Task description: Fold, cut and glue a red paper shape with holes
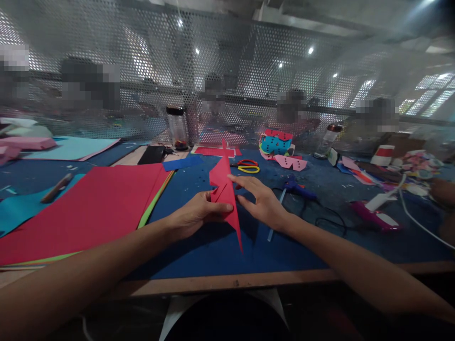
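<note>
A long, pointed piece of folded red paper stands on edge over the blue table cover, its tip toward me. My left hand pinches the paper's left side near the middle, fingers closed on it. My right hand lies against the paper's right side with fingers stretched out and touching it.
A stack of red sheets lies to the left. Scissors with red and yellow handles, a blue glue gun with its cord, a jar, paper bows and scraps lie beyond. A perforated metal screen backs the table.
</note>
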Action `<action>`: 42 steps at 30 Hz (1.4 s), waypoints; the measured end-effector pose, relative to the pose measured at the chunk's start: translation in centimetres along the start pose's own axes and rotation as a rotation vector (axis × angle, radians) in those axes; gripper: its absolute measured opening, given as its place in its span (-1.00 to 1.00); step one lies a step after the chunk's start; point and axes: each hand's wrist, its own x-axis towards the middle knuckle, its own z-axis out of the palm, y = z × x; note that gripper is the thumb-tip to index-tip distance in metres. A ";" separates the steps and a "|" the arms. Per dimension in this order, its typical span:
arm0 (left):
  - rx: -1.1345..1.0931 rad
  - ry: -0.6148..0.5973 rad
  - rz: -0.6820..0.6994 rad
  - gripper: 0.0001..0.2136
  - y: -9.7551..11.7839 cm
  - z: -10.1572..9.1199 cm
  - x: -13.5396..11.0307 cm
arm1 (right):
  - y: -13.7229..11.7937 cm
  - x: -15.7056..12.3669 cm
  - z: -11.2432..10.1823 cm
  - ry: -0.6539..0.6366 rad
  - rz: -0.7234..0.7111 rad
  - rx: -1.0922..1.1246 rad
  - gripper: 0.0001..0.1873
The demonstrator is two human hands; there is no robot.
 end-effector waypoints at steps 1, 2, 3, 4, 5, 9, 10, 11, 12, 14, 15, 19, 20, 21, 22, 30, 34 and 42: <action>0.002 0.025 0.019 -0.73 0.2 0.0 0.0 | -0.1 0.0 0.0 0.002 -0.002 0.007 -0.38; 0.001 0.052 0.037 -0.74 0.4 -0.1 0.0 | -0.1 0.0 -0.1 0.007 -0.005 0.013 -0.39; -0.004 0.079 0.052 -0.75 0.6 -0.1 0.0 | -0.2 0.0 -0.1 0.013 -0.010 0.018 -0.43; -0.009 0.102 0.064 -0.76 0.8 -0.1 -0.1 | -0.3 -0.1 -0.2 0.022 -0.020 0.021 -0.49; -0.016 0.118 0.077 -0.77 1.0 -0.2 -0.1 | -0.4 -0.1 -0.3 0.030 -0.035 0.021 -0.55; -0.037 0.146 0.108 -0.79 1.4 -0.3 0.0 | -0.9 -0.4 -0.6 -0.008 -0.113 -0.013 -0.72; -0.038 0.149 0.111 -0.79 1.4 -0.3 0.0 | -1.0 -0.4 -0.6 -0.032 -0.128 -0.030 -0.73; -0.036 0.150 0.110 -0.79 1.5 -0.3 0.0 | -1.1 -0.5 -0.7 -0.055 -0.141 -0.048 -0.73; -0.032 0.148 0.108 -0.79 1.5 -0.2 -0.1 | -1.2 -0.5 -0.7 -0.071 -0.154 -0.067 -0.73; -0.027 0.145 0.103 -0.78 1.5 0.0 -0.2 | -1.3 -0.5 -0.7 -0.088 -0.174 -0.104 -0.73; -0.026 0.147 0.097 -0.78 1.5 0.1 -0.2 | -1.3 -0.5 -0.7 -0.093 -0.183 -0.119 -0.74; -0.026 0.126 0.097 -0.79 1.2 0.1 -0.2 | -1.3 -0.5 -0.7 -0.115 -0.196 -0.160 -0.78; -0.025 0.109 0.104 -0.79 1.1 0.0 -0.1 | -1.3 -0.6 -0.7 -0.117 -0.196 -0.164 -0.79; -0.027 0.093 0.112 -0.79 0.9 -0.1 0.0 | -1.3 -0.6 -0.8 -0.119 -0.195 -0.169 -0.79; -0.028 0.080 0.120 -0.78 0.8 -0.1 0.0 | -1.3 -0.6 -0.8 -0.118 -0.194 -0.172 -0.80; -0.021 0.092 0.125 -0.79 0.8 0.1 -0.1 | -1.3 -0.6 -0.7 -0.120 -0.197 -0.187 -0.82; -0.029 0.096 0.130 -0.78 0.8 0.0 0.0 | -1.4 -0.5 -0.8 -0.138 -0.194 -0.203 -0.83; -0.033 0.088 0.130 -0.79 0.8 0.1 -0.1 | -1.3 -0.6 -0.7 -0.132 -0.203 -0.201 -0.82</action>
